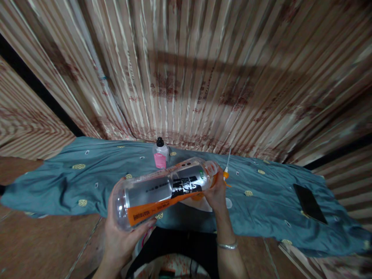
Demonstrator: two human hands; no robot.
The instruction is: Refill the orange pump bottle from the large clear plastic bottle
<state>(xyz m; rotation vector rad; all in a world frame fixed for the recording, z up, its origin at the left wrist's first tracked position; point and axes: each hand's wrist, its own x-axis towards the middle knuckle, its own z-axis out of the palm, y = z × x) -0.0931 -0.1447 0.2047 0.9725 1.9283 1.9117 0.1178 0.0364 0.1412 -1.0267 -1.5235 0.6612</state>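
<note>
At the centre I have a clear, glossy plastic bottle [162,190] with a silvery, shiny label. Beneath it spreads creased, matt blue-green cloth [186,221]; pleated striped fabric [186,77] fills the top, and my bracelet [228,245], lower right of centre, looks like smooth, shiny metal.

A clear plastic bottle [165,190] with a silver, black and orange label is tilted, neck raised.

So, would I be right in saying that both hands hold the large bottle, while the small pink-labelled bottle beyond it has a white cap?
Not quite: the head view shows a black cap on the small pink-labelled bottle, not a white one.
</note>
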